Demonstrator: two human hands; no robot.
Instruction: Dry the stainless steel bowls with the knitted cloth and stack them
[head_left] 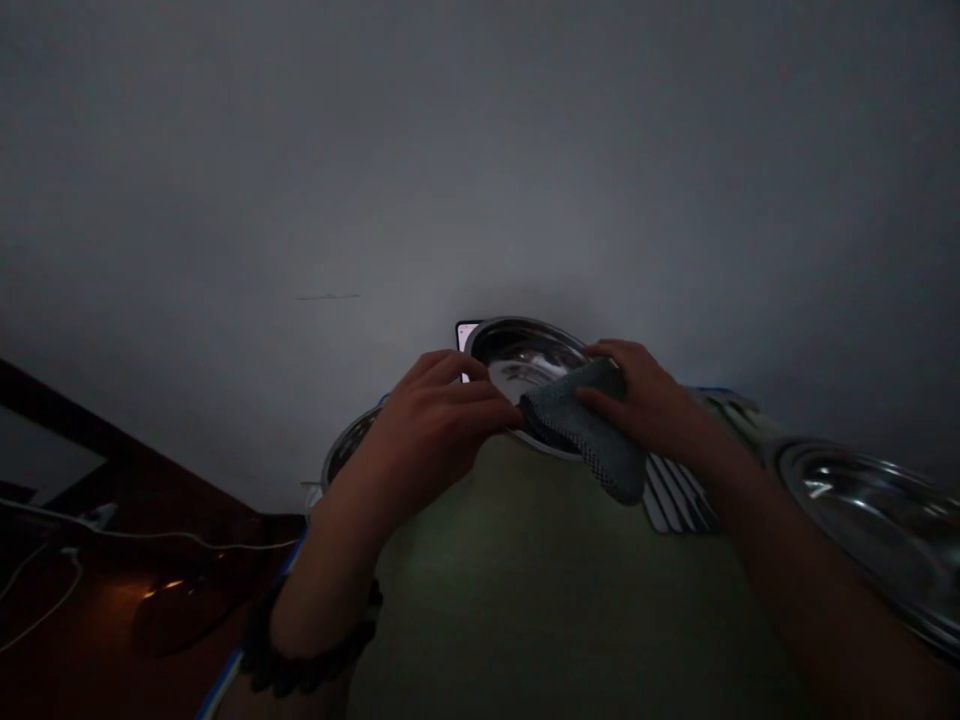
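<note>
A shiny metal bowl [517, 375] is tilted above the table, its inside facing me. My left hand [442, 410] is closed on the bowl's left rim, thumb toward the near edge. A grey-green cloth [592, 420] with a dark checked border drapes over the bowl's right side and hangs below the rim. My right hand [637, 390] is closed on that cloth, pressing it against the bowl's right edge. Behind the bowl, a phone [463, 345] with a lit screen shows only its left part.
On the right stands another metal bowl [877, 520]. Near it lies a striped cloth or mat [679, 497]. A further metal bowl [346, 445] sits partly behind my left wrist. The green table [540, 590] meets a grey wall [480, 160]. White cables [172, 537] run at the left.
</note>
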